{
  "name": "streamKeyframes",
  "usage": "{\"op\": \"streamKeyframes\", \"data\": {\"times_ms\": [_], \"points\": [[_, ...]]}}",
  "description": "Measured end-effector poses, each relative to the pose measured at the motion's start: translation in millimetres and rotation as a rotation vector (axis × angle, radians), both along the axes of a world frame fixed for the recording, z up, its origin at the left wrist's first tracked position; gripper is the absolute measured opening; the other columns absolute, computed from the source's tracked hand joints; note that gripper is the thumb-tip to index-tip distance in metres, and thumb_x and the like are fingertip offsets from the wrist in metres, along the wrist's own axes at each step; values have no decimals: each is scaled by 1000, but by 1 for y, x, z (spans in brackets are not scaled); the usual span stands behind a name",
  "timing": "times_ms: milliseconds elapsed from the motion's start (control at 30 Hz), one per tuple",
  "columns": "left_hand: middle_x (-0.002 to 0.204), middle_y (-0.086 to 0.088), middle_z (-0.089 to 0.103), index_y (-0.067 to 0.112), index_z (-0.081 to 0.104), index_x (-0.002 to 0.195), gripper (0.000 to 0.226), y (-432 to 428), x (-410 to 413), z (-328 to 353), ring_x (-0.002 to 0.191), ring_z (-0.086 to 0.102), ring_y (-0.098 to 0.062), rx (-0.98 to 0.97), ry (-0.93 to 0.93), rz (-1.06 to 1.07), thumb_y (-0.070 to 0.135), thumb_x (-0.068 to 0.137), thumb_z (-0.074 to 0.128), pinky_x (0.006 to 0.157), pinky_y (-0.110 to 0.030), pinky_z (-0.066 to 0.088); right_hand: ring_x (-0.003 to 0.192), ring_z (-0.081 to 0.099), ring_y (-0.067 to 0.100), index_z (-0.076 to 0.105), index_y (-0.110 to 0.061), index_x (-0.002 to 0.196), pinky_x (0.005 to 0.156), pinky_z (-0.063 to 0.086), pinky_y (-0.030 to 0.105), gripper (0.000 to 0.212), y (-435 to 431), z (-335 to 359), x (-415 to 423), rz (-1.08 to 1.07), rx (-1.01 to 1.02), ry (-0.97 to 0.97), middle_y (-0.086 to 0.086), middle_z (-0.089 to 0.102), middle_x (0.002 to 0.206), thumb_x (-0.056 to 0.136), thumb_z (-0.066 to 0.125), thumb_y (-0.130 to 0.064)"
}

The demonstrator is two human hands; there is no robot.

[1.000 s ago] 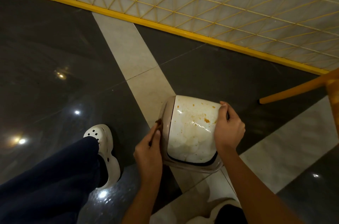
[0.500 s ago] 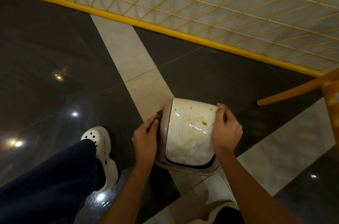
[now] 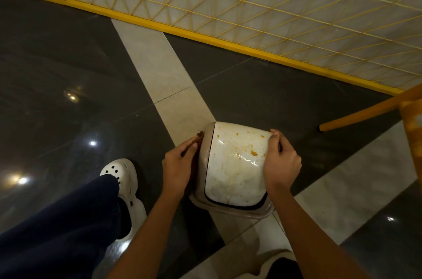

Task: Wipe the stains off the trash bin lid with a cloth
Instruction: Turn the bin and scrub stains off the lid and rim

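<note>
Dark polished floor, pale strip beneath the trash bin lid. The right hand curls over the lid's right edge, apparently steadying it; the left hand pinches a thin brown item, unidentifiable, against its left edge. Orange stains dot the flap.

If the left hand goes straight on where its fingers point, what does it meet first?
Probably the dark brown bit at the far left corner of the trash bin lid, just ahead of the left hand; beyond it, pale floor tile. Depth is unclear.
</note>
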State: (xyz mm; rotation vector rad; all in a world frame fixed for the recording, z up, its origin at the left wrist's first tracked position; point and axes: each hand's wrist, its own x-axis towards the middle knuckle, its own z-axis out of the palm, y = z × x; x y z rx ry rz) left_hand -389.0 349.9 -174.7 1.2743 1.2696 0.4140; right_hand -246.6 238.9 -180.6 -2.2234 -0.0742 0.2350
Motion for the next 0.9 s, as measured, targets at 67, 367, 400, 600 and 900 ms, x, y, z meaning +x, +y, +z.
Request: {"op": "streamKeyframes", "data": {"times_ms": [67, 367, 400, 600, 900], "points": [[113, 5, 66, 22, 64, 113, 25, 13, 14, 3, 107, 57, -8, 41, 35, -48, 17, 90, 56, 101, -33, 43, 97, 62, 23, 66, -24, 114, 87, 51, 43, 32, 1, 0, 0, -1, -4, 1, 5, 69, 105, 96, 43, -36], [106, 11, 61, 19, 64, 114, 25, 30, 32, 14, 98, 50, 0, 104, 83, -139, 17, 91, 54, 91, -19, 37, 94, 63, 22, 67, -25, 112, 86, 52, 42, 30, 0, -2, 1, -4, 3, -6, 3, 70, 103, 96, 44, -35], [109, 8, 63, 18, 65, 113, 25, 36, 38, 14, 100, 51, -3, 82, 104, -179, 16, 91, 54, 91, -19, 37, 95, 63, 22, 67, -25, 112, 86, 52, 43, 31, 0, -2, 1, -4, 1, -3, 3, 70, 103, 96, 43, -36], [95, 15, 65, 23, 68, 105, 22, 43, 32, 19, 97, 56, -4, 59, 24, -229, 16, 90, 55, 93, -24, 42, 95, 63, 21, 67, -25, 112, 86, 52, 43, 30, 0, -1, -1, -7, 9, -4, 2, 70, 103, 96, 44, -34], [94, 15, 63, 20, 69, 106, 22, 40, 41, 21, 100, 57, -4, 91, 58, -225, 14, 91, 54, 91, -19, 40, 94, 63, 22, 68, -25, 111, 85, 52, 44, 30, 0, -1, 0, -18, 16, -12, 3, 70, 103, 95, 44, -34]]}}
